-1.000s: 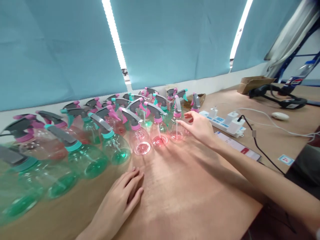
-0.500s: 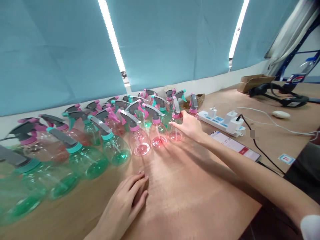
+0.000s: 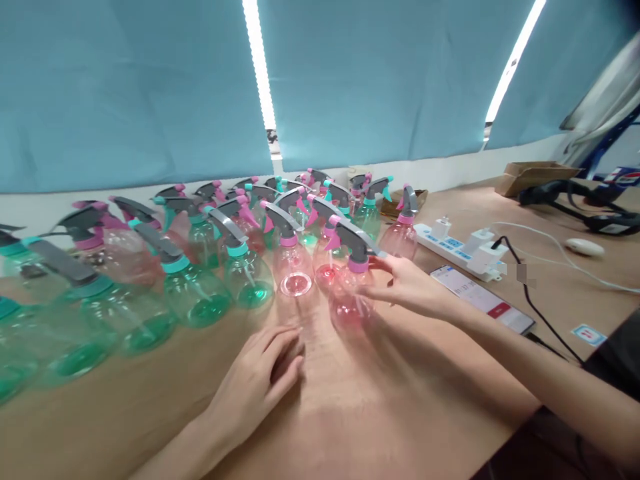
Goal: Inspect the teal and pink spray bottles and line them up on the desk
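Note:
My right hand point(image 3: 405, 288) grips a pink spray bottle point(image 3: 353, 307) around its upper body, just below the pink collar. This bottle has a grey and pink trigger head and stands out in front of the others, about upright; whether its base touches the table is unclear. Resting on the table, my left hand point(image 3: 265, 367) holds nothing; its fingers are loosely bent and the thumb is apart. Ahead of it are a clear pink spray bottle point(image 3: 293, 263) and a green spray bottle point(image 3: 249, 277). Another pink spray bottle point(image 3: 400, 237) stands behind my right hand.
Several more green and pink spray bottles fill the left and back of the wooden table point(image 3: 340, 413). To the right lie a power strip point(image 3: 457, 248) with chargers, a phone point(image 3: 483, 300), cables, a white mouse point(image 3: 585, 247), a black headset point(image 3: 575, 203) and a cardboard box point(image 3: 537, 175).
My right hand has drawn the pink spray bottle out of the row, toward me. The camera view has shifted, so the scene sits further right. My left hand stays on the table.

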A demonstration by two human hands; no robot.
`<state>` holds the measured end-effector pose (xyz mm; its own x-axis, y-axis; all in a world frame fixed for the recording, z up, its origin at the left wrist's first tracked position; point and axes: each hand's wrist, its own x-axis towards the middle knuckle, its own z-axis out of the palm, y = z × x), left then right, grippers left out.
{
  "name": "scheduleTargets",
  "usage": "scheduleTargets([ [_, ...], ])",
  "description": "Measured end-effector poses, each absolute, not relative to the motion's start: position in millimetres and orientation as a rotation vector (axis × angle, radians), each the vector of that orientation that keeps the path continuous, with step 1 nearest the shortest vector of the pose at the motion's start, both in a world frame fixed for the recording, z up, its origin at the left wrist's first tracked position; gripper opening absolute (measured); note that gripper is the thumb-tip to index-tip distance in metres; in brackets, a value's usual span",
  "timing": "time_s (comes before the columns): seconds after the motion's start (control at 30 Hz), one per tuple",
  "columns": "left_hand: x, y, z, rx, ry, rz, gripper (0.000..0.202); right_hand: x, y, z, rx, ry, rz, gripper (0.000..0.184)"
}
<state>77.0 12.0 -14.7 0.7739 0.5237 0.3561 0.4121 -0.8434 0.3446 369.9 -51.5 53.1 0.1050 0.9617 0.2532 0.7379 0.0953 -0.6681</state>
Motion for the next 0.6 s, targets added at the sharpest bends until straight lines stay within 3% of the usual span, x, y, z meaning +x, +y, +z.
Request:
scheduleTargets([
  [0.1, 77.4, 12.5, -14.3, 2.646, 0.734, 0.686, 0.050, 342.1, -56.2, 57.4, -1.502, -1.829, 0.563, 0.044],
  [0.23, 79.3, 11.7, -11.7, 2.511, 0.713, 0.698, 0.078, 310.7, -58.5, 67.0, -1.340, -1.952, 0.661, 0.053],
  [0.43, 80.7, 4.9, -4.0, 2.361, 0.779, 0.701, 0.077, 303.9, -48.4, 85.7, -1.198, -2.174, 0.758, 0.047],
  [0.6, 82.8, 4.2, 2.2, 2.364, 0.697, 0.699, 0.077, 302.0, -32.2, 94.4, -1.303, -2.189, 0.609, 0.037],
])
